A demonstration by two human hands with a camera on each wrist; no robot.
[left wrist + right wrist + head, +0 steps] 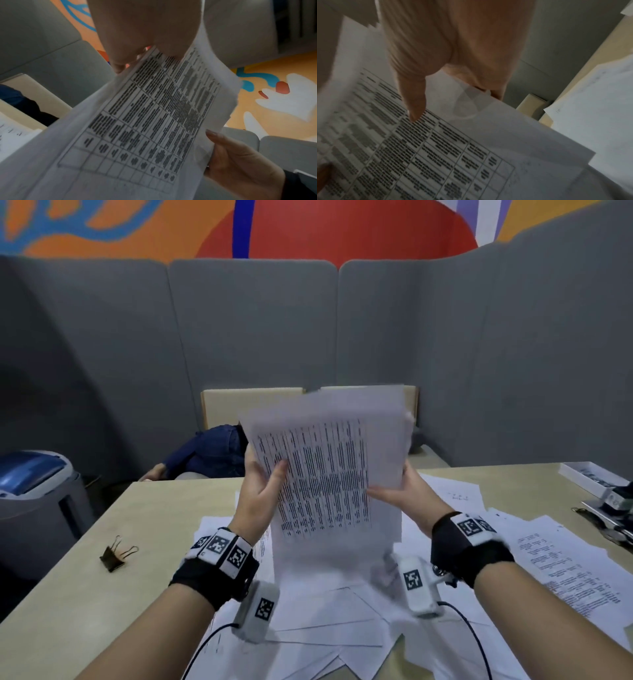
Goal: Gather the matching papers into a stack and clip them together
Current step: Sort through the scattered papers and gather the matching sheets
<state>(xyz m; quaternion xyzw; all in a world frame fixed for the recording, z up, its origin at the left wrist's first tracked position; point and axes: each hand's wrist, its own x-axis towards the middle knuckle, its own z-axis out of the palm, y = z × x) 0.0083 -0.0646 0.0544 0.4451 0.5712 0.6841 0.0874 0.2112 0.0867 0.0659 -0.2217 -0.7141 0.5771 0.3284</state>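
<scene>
A sheaf of white papers (329,470) printed with a dense table stands upright above the table, its top edges uneven. My left hand (263,491) grips its left edge, thumb across the front. My right hand (400,491) grips the right edge, thumb on the printed face. The left wrist view shows the table print (150,121) with my left hand (144,40) pinching the top and my right hand (240,162) below. In the right wrist view my thumb (414,97) presses the sheet (436,148). A black binder clip (114,554) lies on the table at the left, apart from both hands.
Loose printed sheets (565,563) cover the wooden table (68,611) under and to the right of my hands. A white tray (592,477) and a metal tool (609,515) sit at the far right. Grey partition panels (253,330) stand behind; a bin (34,491) is at the left.
</scene>
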